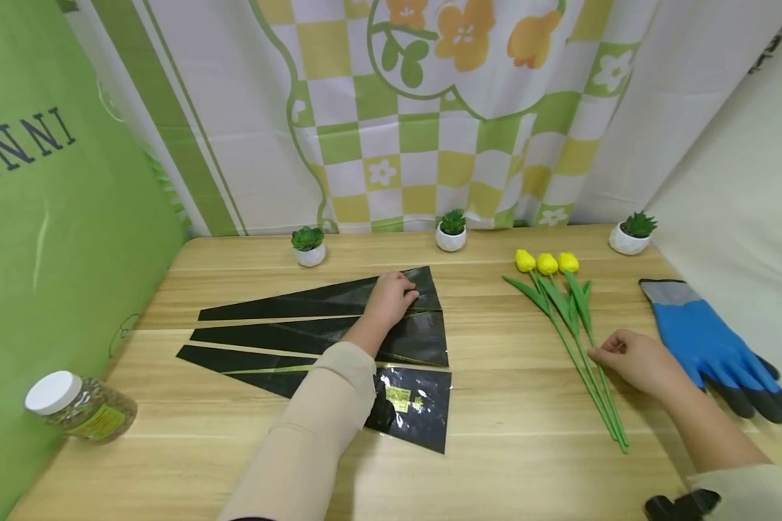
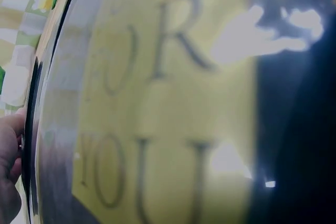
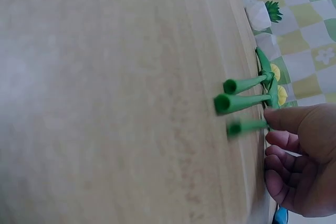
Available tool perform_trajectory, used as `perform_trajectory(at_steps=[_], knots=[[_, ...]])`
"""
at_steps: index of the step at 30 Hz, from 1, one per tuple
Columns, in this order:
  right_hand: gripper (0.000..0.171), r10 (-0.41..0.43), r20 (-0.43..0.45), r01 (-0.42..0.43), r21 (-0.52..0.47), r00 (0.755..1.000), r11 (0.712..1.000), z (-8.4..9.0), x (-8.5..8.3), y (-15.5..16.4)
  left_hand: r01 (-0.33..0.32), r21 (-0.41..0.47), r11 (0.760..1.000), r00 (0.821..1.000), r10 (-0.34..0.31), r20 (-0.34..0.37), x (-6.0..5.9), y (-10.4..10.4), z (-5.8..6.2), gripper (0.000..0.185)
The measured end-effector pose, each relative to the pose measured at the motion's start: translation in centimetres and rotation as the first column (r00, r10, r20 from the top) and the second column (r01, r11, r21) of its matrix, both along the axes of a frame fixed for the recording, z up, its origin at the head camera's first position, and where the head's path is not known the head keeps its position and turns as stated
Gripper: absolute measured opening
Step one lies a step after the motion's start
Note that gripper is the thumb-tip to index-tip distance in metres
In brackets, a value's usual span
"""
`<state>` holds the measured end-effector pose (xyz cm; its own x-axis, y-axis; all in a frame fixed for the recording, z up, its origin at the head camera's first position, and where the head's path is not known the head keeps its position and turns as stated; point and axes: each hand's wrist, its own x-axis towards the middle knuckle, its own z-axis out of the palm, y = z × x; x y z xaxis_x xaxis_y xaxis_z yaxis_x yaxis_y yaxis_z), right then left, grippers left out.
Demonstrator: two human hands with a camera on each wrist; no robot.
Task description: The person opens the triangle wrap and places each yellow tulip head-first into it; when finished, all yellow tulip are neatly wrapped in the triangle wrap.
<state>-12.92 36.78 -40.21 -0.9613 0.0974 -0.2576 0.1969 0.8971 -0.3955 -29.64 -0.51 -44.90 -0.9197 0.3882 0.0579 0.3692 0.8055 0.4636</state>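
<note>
From afar I see the right hand [image 1: 640,363] pinching the rightmost yellow tulip [image 1: 581,304] on the wooden table [image 1: 489,449], by its stem [image 3: 249,125], probably to spare the bloom [image 1: 568,262], while the left hand [image 1: 389,298] rests on the farthest black wrapper [image 1: 332,295], its grip unclear to me.

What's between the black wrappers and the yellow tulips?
Bare wooden tabletop. The head view shows nothing lying on the stretch between the black wrappers and the yellow tulips.

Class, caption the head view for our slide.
Left grip on a black tapered sleeve, right grip at yellow tulips, potted succulents behind.
</note>
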Motion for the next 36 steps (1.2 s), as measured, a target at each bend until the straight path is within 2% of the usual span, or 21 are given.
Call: perform_trajectory(at_steps=[8, 12, 19, 24, 27, 31, 33, 36], knots=[[0.046, -0.021, 0.021, 0.021, 0.001, 1.0, 1.0, 0.1, -0.3, -0.1, -0.013, 0.017, 1.0, 0.999, 0.014, -0.046, 0.0, -0.3, 0.0, 0.027], [0.037, -0.024, 0.021, 0.025, -0.023, 0.999, 0.999, 0.0, -0.5, 0.1, -0.019, 0.048, 0.999, 1.0, 0.02, -0.017, 0.2, -0.5, 0.5, 0.028], [0.036, -0.045, 0.02, 0.046, -0.07, 0.999, 0.996, 0.3, -0.8, 0.8, -0.029, 0.126, 0.992, 1.0, 0.029, 0.004, 0.5, -0.9, 1.7, 0.029], [0.036, -0.034, -0.006, 0.032, -0.159, 0.999, 0.987, 1.1, -1.1, 0.7, -0.023, 0.17, 0.985, 1.0, 0.023, 0.002, 0.7, -1.0, 2.1, 0.03], [0.043, -0.039, -0.028, 0.031, -0.257, 0.999, 0.966, 1.8, -1.5, 0.3, -0.017, 0.187, 0.982, 1.0, 0.02, -0.014, 0.8, -1.0, 2.2, 0.029], [0.058, -0.06, -0.064, 0.03, -0.392, 0.996, 0.919, 2.5, -2.4, -0.7, -0.023, 0.215, 0.976, 0.999, 0.027, -0.017, 1.0, -1.0, 1.9, 0.028], [0.063, -0.084, -0.074, 0.039, -0.471, 0.994, 0.881, 2.5, -3.1, -1.4, -0.036, 0.234, 0.972, 0.999, 0.038, -0.005, 1.2, -1.0, 1.5, 0.027], [0.066, -0.136, -0.101, 0.052, -0.587, 0.985, 0.808, 2.2, -4.1, -2.6, -0.064, 0.264, 0.962, 0.998, 0.06, 0.026, 1.5, -1.1, 1.1, 0.028]])
